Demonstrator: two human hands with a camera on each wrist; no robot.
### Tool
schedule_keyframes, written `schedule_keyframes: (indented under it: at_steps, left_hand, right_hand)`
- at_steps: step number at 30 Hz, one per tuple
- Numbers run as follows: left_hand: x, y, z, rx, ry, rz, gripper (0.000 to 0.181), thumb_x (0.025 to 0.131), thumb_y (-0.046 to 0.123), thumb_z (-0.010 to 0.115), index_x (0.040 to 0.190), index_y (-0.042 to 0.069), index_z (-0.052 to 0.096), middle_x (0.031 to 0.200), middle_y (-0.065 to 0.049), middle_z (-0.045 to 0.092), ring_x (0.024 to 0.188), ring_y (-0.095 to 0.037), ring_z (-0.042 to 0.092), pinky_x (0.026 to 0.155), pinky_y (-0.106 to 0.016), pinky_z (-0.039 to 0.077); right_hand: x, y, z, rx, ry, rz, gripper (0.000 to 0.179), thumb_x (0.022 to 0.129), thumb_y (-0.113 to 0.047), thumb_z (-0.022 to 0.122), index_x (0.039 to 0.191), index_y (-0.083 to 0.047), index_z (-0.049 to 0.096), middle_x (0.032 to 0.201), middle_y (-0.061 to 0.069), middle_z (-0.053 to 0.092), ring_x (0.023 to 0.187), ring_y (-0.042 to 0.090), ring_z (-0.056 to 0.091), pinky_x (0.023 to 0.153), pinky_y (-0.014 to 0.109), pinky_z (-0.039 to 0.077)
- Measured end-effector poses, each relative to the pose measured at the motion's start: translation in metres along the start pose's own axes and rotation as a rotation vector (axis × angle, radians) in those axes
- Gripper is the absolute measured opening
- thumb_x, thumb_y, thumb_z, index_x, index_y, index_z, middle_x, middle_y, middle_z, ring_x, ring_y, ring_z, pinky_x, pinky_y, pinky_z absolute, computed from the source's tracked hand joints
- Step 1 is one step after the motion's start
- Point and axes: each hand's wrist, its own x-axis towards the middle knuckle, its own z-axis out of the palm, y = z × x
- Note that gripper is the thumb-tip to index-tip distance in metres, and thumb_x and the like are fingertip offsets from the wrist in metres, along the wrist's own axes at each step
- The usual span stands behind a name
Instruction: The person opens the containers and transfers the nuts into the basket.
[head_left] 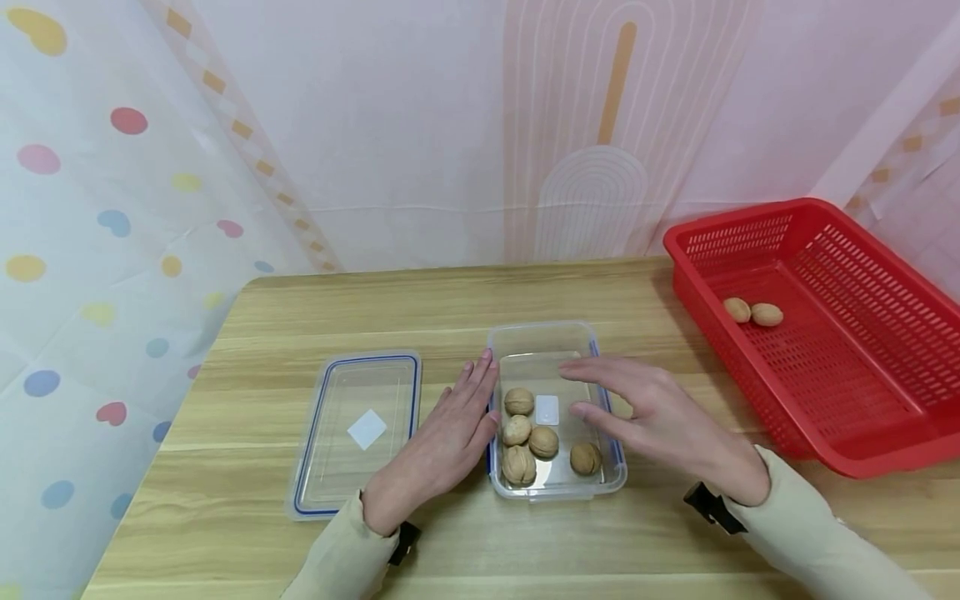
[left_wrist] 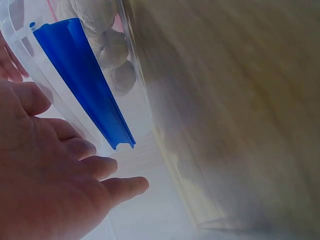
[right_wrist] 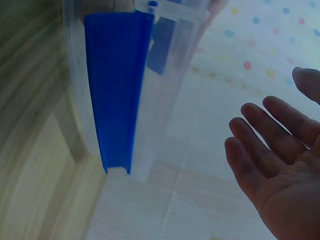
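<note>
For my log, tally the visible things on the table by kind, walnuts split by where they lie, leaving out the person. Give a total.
walnuts in the clear box: 5
walnuts in the red basket: 2
clear box: 1
red basket: 1
clear lid: 1
Total: 10

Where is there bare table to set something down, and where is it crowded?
Bare table runs behind the lid and box to the cloth, and before the box between the sleeves. Crowded: the box, walnuts at its near half, left hand and right hand at its sides.
</note>
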Motion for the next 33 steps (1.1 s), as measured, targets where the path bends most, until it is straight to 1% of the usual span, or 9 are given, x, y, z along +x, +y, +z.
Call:
schedule_keyframes:
  at_steps: [3, 10, 15, 19, 22, 27, 33]
  left_hand:
    - [0.000, 0.000, -0.001, 0.001, -0.010, -0.007, 0.061, 0.113, 0.024, 0.040, 0.164, 0.004, 0.014, 0.172, -0.007, 0.003, 0.158, -0.037, 0.011, 0.122, -0.064, 0.020]
    - [-0.001, 0.002, -0.003, 0.001, -0.025, -0.016, 0.060, 0.113, 0.025, 0.038, 0.164, 0.005, 0.013, 0.172, -0.005, 0.002, 0.158, -0.035, 0.009, 0.122, -0.062, 0.020]
    - [-0.001, 0.001, -0.003, 0.007, -0.029, -0.023, 0.060, 0.113, 0.025, 0.038, 0.164, 0.006, 0.013, 0.172, -0.004, 0.001, 0.158, -0.035, 0.010, 0.122, -0.062, 0.020]
    - [-0.001, 0.001, -0.003, 0.008, -0.030, -0.023, 0.060, 0.113, 0.025, 0.038, 0.164, 0.005, 0.014, 0.172, -0.005, 0.002, 0.158, -0.036, 0.010, 0.122, -0.063, 0.020]
    - [-0.001, 0.001, -0.003, 0.009, -0.034, -0.021, 0.059, 0.114, 0.025, 0.037, 0.164, 0.006, 0.013, 0.172, -0.005, 0.002, 0.158, -0.036, 0.010, 0.122, -0.063, 0.020]
    - [-0.001, 0.001, -0.003, 0.016, -0.035, -0.016, 0.059, 0.114, 0.024, 0.037, 0.164, 0.005, 0.013, 0.172, -0.005, 0.001, 0.158, -0.036, 0.010, 0.122, -0.063, 0.020]
    - [-0.001, 0.001, -0.003, 0.019, -0.033, -0.018, 0.059, 0.113, 0.024, 0.037, 0.164, 0.003, 0.015, 0.172, -0.006, 0.002, 0.158, -0.037, 0.010, 0.122, -0.063, 0.020]
  right_hand:
    - [0.005, 0.000, 0.006, 0.019, -0.038, 0.012, 0.044, 0.095, -0.020, 0.077, 0.137, -0.008, 0.067, 0.138, 0.005, 0.067, 0.130, 0.025, 0.062, 0.106, 0.050, 0.050]
    - [0.018, 0.007, 0.018, 0.060, -0.121, 0.003, 0.046, 0.098, -0.027, 0.074, 0.138, -0.005, 0.066, 0.142, 0.008, 0.064, 0.132, 0.023, 0.059, 0.108, 0.048, 0.050]
    - [0.026, 0.013, 0.028, 0.031, -0.162, -0.026, 0.047, 0.097, -0.027, 0.075, 0.137, -0.004, 0.066, 0.142, 0.010, 0.064, 0.130, 0.025, 0.061, 0.106, 0.046, 0.051]
    - [0.032, 0.020, 0.034, 0.024, -0.205, -0.006, 0.049, 0.097, -0.027, 0.076, 0.136, -0.001, 0.066, 0.141, 0.013, 0.064, 0.130, 0.028, 0.061, 0.107, 0.046, 0.051]
    - [0.037, 0.025, 0.036, 0.037, -0.258, 0.017, 0.050, 0.097, -0.027, 0.075, 0.138, 0.001, 0.064, 0.144, 0.014, 0.062, 0.132, 0.029, 0.059, 0.109, 0.048, 0.048]
    - [0.046, 0.030, 0.036, 0.039, -0.367, 0.009, 0.054, 0.099, -0.029, 0.072, 0.143, 0.001, 0.060, 0.149, 0.015, 0.057, 0.137, 0.032, 0.055, 0.113, 0.049, 0.044]
    - [0.055, 0.033, 0.037, -0.003, -0.493, 0.008, 0.062, 0.098, -0.033, 0.074, 0.148, 0.000, 0.055, 0.156, 0.015, 0.050, 0.143, 0.032, 0.047, 0.118, 0.050, 0.038]
